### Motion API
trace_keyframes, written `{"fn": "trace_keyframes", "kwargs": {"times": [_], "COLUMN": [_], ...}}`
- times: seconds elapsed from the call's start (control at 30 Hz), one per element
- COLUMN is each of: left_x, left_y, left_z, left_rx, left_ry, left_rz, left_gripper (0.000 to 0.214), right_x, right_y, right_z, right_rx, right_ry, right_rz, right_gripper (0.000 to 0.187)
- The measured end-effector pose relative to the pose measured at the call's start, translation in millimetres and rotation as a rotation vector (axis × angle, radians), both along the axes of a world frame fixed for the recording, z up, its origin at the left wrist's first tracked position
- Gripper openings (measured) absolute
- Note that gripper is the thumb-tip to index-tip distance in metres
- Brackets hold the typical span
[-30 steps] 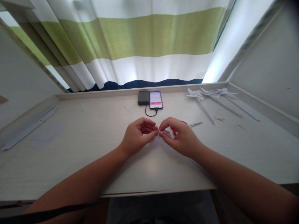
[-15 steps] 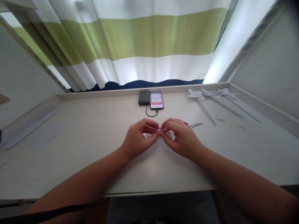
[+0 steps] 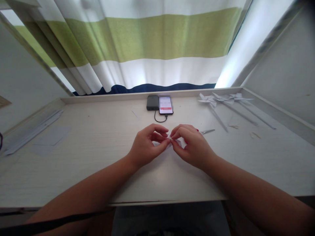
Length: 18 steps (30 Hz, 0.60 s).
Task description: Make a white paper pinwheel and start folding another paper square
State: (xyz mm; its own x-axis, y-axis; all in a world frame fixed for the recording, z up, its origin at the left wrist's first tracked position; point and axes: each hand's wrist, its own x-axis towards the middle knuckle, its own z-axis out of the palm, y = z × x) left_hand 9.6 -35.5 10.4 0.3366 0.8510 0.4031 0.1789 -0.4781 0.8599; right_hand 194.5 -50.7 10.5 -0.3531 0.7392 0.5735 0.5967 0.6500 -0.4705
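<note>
My left hand (image 3: 150, 142) and my right hand (image 3: 190, 142) meet fingertip to fingertip over the middle of the desk. Between them is a small piece of folded white paper (image 3: 168, 143), largely covered by my fingers. Thumb and forefinger of each hand pinch it near its centre. Just beyond my right hand lies a pair of scissors (image 3: 208, 131); its blades point right and a bit of red handle shows behind my knuckles.
Several white paper pinwheels on sticks (image 3: 208, 100) lie at the back right, with small yellowish scraps (image 3: 233, 127) near them. A power bank (image 3: 152, 103) is cabled to a phone (image 3: 166, 105). Paper sheets (image 3: 50, 141) and long paper strips (image 3: 34, 132) are on the left.
Both hands stay in nearly the same place, still pinching the paper. The fingertips have shifted very slightly, and the whole view has moved a little.
</note>
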Motion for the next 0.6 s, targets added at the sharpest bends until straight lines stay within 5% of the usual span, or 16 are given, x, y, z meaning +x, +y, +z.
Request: {"fn": "trace_keyframes", "kwargs": {"times": [0.3,0.5,0.6], "left_x": [-2.4,-14.2,-20.7], "left_y": [-0.2,21.8,32.7], "left_z": [3.0,1.0,-1.8], "left_rx": [0.011,-0.045,-0.09], "left_ry": [-0.019,-0.009,0.109], "left_rz": [-0.016,0.141,0.069], "left_gripper": [0.02,0.014,0.017], "right_x": [2.1,5.9,8.0], "right_y": [-1.0,-0.6,1.9], "right_z": [1.4,6.2,6.3], "right_rx": [-0.011,-0.083,-0.116], "right_ry": [0.047,0.189,0.271], "right_rz": [0.0,-0.003,0.022], "right_gripper": [0.013,0.015,0.014]}}
